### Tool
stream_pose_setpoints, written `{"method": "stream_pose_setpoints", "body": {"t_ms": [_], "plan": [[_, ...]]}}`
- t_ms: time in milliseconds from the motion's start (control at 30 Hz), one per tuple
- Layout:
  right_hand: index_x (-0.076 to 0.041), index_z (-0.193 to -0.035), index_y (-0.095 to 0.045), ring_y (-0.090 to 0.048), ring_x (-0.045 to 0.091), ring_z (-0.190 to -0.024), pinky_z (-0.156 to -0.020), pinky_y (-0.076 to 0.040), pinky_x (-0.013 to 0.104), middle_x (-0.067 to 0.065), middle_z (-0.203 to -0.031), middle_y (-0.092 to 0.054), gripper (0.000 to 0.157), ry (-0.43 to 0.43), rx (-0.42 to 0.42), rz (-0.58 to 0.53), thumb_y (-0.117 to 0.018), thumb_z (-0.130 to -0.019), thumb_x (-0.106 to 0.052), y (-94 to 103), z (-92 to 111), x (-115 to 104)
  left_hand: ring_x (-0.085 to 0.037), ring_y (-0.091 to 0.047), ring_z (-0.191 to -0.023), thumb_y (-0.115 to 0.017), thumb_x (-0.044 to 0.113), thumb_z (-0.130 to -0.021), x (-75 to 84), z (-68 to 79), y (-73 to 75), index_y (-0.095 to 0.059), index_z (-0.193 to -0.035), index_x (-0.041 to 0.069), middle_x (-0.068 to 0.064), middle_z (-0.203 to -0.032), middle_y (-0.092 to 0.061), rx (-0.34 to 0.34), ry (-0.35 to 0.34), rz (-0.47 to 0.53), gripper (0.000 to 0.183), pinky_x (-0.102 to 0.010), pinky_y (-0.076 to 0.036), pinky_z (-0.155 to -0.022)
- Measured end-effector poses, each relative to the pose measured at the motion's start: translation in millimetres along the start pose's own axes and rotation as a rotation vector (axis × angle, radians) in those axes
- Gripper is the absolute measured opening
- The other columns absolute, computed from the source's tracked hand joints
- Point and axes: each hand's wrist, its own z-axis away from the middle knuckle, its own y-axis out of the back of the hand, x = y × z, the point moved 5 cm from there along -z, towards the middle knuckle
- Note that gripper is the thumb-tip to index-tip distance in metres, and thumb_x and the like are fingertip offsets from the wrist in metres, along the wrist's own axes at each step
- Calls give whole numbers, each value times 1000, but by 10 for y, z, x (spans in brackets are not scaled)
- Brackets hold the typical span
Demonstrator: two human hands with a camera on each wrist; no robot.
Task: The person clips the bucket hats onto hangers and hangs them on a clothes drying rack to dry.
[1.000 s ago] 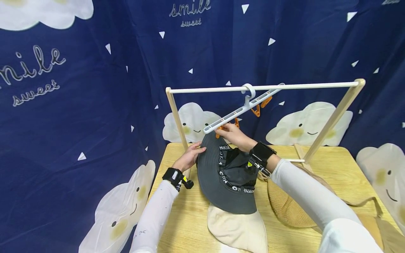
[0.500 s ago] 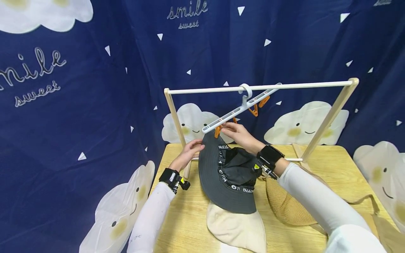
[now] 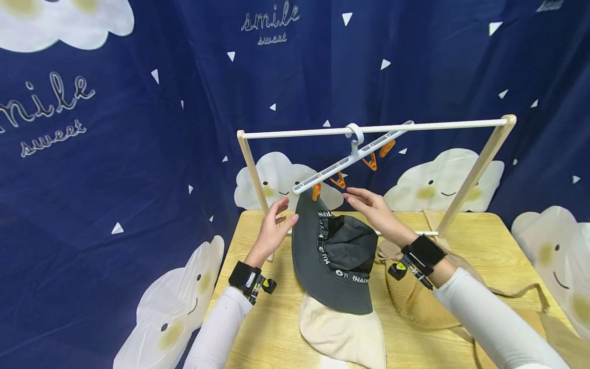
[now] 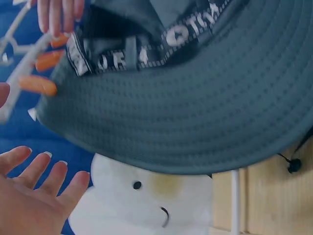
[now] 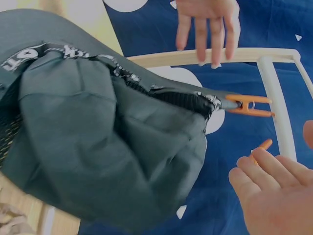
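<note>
A dark grey bucket hat (image 3: 318,266) hangs by its brim from an orange clip (image 3: 316,191) at the near end of the white hanger (image 3: 338,166). In the right wrist view that clip (image 5: 249,105) bites the brim's edge. My left hand (image 3: 272,230) is just left of the brim, fingers spread, holding nothing. To the right of the hat, my right hand (image 3: 375,212) is apart from it with fingers extended, close to a second orange clip (image 3: 338,180). The left wrist view shows the brim (image 4: 171,122) between the two hands.
The hanger hooks over the white rail (image 3: 295,133) of a wooden-legged rack. Two more orange clips (image 3: 370,162) hang at its far half. A cream hat (image 3: 343,330) lies on the wooden table (image 3: 262,318) below, and a tan knitted hat (image 3: 419,302) lies to the right.
My right hand has left the clip and brim and moved right. My left hand has come off the brim's edge. The hat stays hanging from the clip.
</note>
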Motion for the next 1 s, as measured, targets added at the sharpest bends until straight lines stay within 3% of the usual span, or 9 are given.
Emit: {"method": "stream_pose_setpoints", "body": {"t_ms": [167, 267, 433, 633, 700, 733, 867, 1000], "plan": [[3, -156, -39, -52, 16, -141, -109, -41, 14, 26, -156, -48, 52, -6, 57, 14, -49, -113, -25, 168, 266, 123, -31, -46, -145, -70, 24, -102, 232, 43, -115, -44, -154, 3, -15, -155, -48, 10, -89, -14, 62, -52, -43, -116], [2, -157, -39, -52, 14, -140, -106, -40, 10, 25, -157, -48, 55, -15, 81, 41, -50, -113, -29, 260, 416, 217, -31, -51, -141, -70, 22, -102, 345, 40, -182, -47, -151, 0, -16, -151, -52, 54, -147, 2, 58, -52, -45, -114], [2, -158, -38, -53, 6, -136, -104, -40, 9, 23, -155, -51, 57, -19, 122, 76, -50, -113, -30, 419, 656, 401, -35, -60, -131, -64, 11, -105, 507, 56, -323, -52, -141, -7, -22, -138, -61, 122, -238, 179, 42, -43, -49, -110], [11, -155, -36, -56, -7, -124, -103, -44, 10, -11, -134, -61, 56, -2, 167, 28, -50, -113, -23, 626, 938, 678, -45, -56, -134, -59, -2, -104, 641, -6, -620, -51, -140, -12, -31, -139, -58, 100, -215, 409, 38, -30, -48, -110], [15, -153, -34, -58, -7, -122, -101, -46, 11, -11, -131, -62, 57, -15, 186, -9, -50, -112, -20, 661, 1022, 791, -47, -52, -138, -57, -4, -103, 670, -46, -713, -48, -144, -13, -33, -144, -54, 92, -180, 472, 42, -31, -46, -112], [16, -153, -33, -60, -6, -120, -100, -47, 12, -9, -131, -63, 57, -27, 191, -19, -50, -112, -20, 664, 1062, 853, -46, -50, -141, -57, -4, -103, 677, -67, -754, -46, -145, -13, -34, -146, -52, 93, -160, 495, 45, -31, -45, -114], [20, -152, -31, -62, -7, -115, -97, -51, 15, 29, -144, -55, 57, -93, 201, -54, -50, -112, -17, 580, 1220, 1101, -39, -44, -148, -59, 4, -104, 701, -134, -882, -41, -151, -9, -29, -155, -46, 91, -79, 523, 53, -32, -41, -117], [20, -152, -31, -60, -10, -113, -96, -53, 18, 46, -148, -40, 56, -144, 190, -23, -50, -112, -15, 482, 1410, 1280, -36, -33, -155, -57, 10, -105, 728, -196, -1037, -34, -156, -9, -26, -163, -37, 79, -19, 599, 59, -38, -33, -123]]}}
